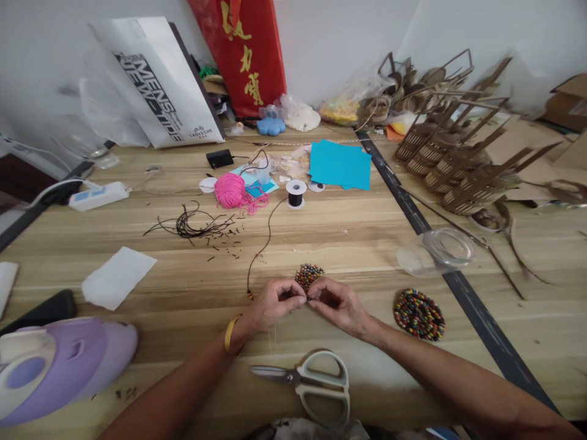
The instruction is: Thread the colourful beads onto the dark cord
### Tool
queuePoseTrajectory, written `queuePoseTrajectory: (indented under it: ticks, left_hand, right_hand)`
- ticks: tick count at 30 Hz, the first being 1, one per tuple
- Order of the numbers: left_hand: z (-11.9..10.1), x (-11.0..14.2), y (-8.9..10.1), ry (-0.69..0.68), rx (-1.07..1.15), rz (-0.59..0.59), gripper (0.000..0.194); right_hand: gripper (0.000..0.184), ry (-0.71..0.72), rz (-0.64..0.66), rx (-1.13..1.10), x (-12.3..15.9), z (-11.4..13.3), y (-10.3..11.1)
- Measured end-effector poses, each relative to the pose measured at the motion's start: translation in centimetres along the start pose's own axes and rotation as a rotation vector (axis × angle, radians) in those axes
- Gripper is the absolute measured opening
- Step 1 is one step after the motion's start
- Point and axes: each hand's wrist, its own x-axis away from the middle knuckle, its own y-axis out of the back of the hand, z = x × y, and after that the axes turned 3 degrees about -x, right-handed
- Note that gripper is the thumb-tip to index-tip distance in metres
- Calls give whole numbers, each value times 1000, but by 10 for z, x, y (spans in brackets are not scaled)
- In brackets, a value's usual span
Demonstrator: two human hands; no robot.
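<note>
My left hand [278, 302] is closed in a pinch, its thumb and forefinger meeting just in front of a small heap of coloured beads [309, 275]. A thin black cord [269, 231] with a few beads on it runs from a spool [296, 195] and disappears behind this hand. Fingertip to fingertip with it, my right hand [337, 304] pinches a small dark bead-like thing, mostly covered by the fingers. Nearer to me lie scissors [316, 380] with cream handles, blades pointing left. A coiled string of multicoloured beads [419, 314] rests beside my right forearm.
Black cord pieces [195, 225], pink yarn [230, 190] and blue sheets [340, 165] lie farther back. At left are a purple-and-white appliance [73, 370], white paper [119, 278] and a power strip [99, 195]. Clear plastic containers [435, 252] and brown woven baskets [472, 177] stand right.
</note>
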Motion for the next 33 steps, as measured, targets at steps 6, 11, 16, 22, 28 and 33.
queuePoseTrajectory:
  ticks: [6,11,16,22,28,33]
  left_hand:
    - [-2,1,0,12,-5,5,17]
    - [0,2,0,38,30,18,24]
    - [0,2,0,28,-2,-4,21]
    - [2,2,1,39,0,-5,21]
    - [1,2,1,51,24,-3,22]
    - [-1,2,0,71,103,21,27]
  right_hand:
    - [10,54,3,-1,-2,1,0]
    - [10,66,-2,1,-2,0,0]
    - [11,69,9,-17,-2,0,0]
    - [13,22,8,-16,0,-2,0]
    - [17,12,42,-13,-1,-1,2]
    - [16,72,67,-4,-3,4,4]
